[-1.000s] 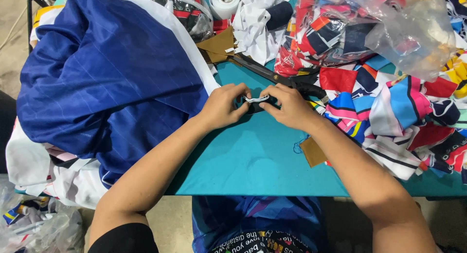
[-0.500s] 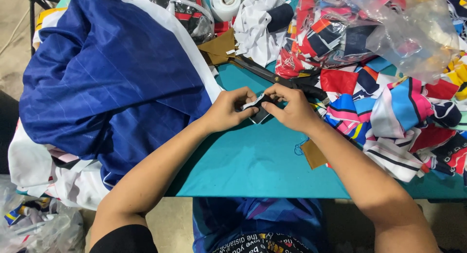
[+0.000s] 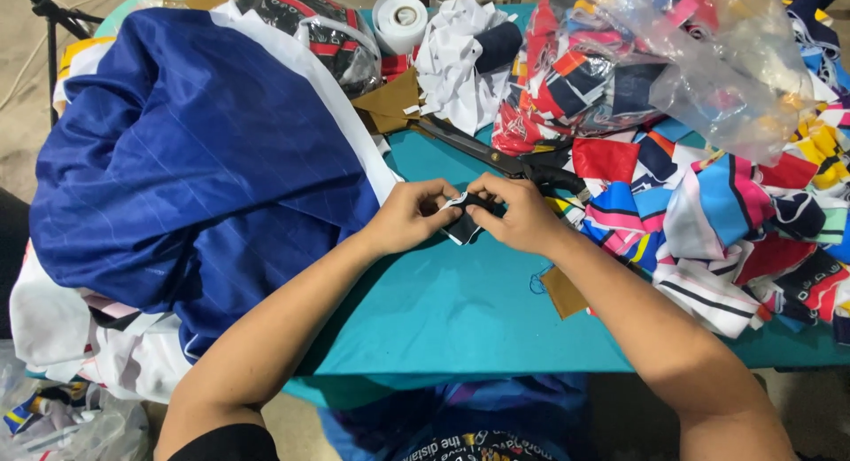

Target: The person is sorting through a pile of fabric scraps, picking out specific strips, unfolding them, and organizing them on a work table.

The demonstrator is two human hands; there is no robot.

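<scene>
**A:** Fabric scrap [image 3: 463, 224], small, black with a white edge — that's what both hands are on. It sits just above the teal table [image 3: 443, 310], near the middle, pinched between the left hand [image 3: 409, 215] and the right hand [image 3: 521, 215].

**B:** How are the hands closed?

**A:** Fingers of each are pressed together on the scrap, thumbs on top, one hand at either end. It looks bunched or folded between them; I can't tell which.

**B:** How far along is the work?

**A:** Judging by the piles, partway. A heap of striped colourful pieces [image 3: 708, 213] lies to the right, with more under a clear plastic bag [image 3: 708, 62]. A large blue cloth [image 3: 195, 169] is heaped on the left. Which pile is finished I cannot tell.

**B:** Anything else nearby?

**A:** Long black-handled scissors [image 3: 505, 160] lie just beyond the hands, untouched. A tan patch [image 3: 562, 293] rests beside the right forearm, and a white tape roll [image 3: 400, 18] stands at the far edge.

**B:** And the room?

**A:** A pale bare floor [image 3: 27, 89] shows on the left.
</scene>
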